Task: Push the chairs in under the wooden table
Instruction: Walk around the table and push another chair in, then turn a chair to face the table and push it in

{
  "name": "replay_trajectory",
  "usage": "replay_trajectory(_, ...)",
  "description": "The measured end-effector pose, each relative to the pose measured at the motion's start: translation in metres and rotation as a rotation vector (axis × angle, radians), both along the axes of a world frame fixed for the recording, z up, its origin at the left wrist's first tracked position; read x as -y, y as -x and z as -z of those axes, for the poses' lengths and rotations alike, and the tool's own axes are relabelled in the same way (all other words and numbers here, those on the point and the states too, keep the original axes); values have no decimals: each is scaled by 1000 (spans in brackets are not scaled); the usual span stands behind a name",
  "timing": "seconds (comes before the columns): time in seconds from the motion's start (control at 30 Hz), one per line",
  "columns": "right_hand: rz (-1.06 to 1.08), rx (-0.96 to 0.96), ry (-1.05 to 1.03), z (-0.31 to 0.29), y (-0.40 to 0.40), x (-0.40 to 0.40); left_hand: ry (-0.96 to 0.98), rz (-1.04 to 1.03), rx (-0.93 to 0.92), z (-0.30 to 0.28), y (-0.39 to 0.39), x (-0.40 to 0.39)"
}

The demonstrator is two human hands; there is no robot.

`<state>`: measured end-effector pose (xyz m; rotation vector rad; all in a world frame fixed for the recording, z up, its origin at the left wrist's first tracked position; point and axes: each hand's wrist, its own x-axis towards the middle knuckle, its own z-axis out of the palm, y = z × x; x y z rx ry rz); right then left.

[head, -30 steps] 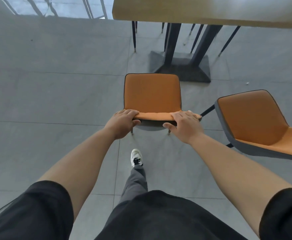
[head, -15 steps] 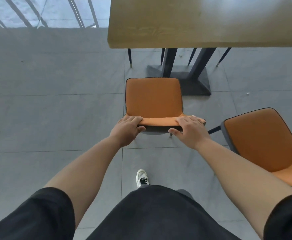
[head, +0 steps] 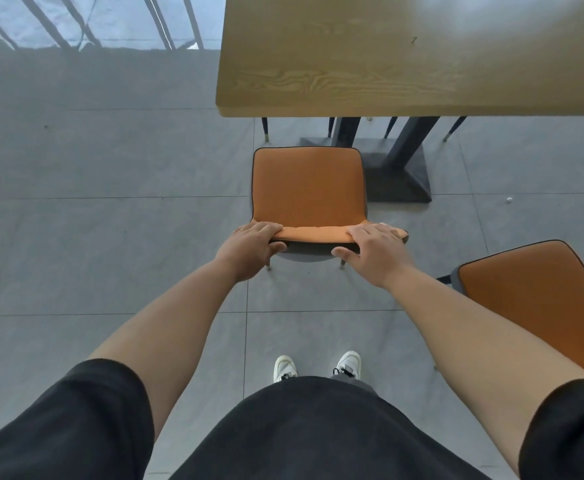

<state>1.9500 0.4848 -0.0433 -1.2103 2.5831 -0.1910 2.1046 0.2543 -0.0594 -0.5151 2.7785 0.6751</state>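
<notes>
Chair: orange padded chair with dark piping stands on grey floor tiles, seat front facing the light wooden table, just short of its edge.
Backrest: top edge runs left to right.
Left hand: arm outstretched, clasping backrest's left end.
Right hand: likewise, right end.
Second orange chair: right, angled.

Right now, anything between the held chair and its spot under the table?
Partly. The table's dark pedestal base sits just ahead-right of the held chair, close to the seat's front right corner. Bare floor lies straight ahead. Left hand and right hand grip the backrest.
</notes>
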Motion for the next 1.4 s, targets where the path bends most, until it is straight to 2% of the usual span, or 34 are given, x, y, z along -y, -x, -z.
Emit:
replay_trajectory(0.43,-24,-32,64,4,-3,15,38,25,-48,4,-3,20)
replay_trajectory(0.63,-19,-10,15,5,-1,10,48,19,-47,4,-5,11)
replay_trajectory(1.0,14,-6,-196,-8,-7,14,-3,18,-16,-4,-2,7)
replay_trajectory(1.4,83,-109,-57,-53,-9,-30,243,210,-152,-37,3,-45)
